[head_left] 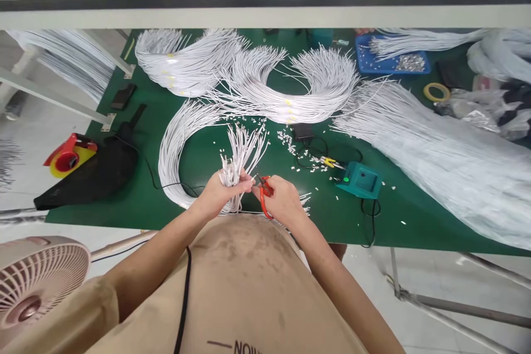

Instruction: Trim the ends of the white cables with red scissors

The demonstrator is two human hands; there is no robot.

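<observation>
Your left hand (218,193) is low over the near edge of the green counter (199,155), fingers clenched around a bundle of white wires (232,168). The cut ends stand up out of your fist, and the loose lengths fan away across the mat. Your right hand (282,202) sits just beside it, fingers wrapped around the red-handled cutters (264,191). The dark tip points at the bundle and is right at your left fingertips. Whether the blades are biting a wire, you can't tell from here.

Small white offcuts (286,141) are scattered just beyond your hands. A teal box (360,180) with a black cord sits to your right. Big curved coils of white wire (290,83) lie farther back, with a blue tray (390,55) and a tape roll (436,92) at the far right. A red tape dispenser (68,155) is off the counter's left edge, and a fan (37,282) is near your left elbow.
</observation>
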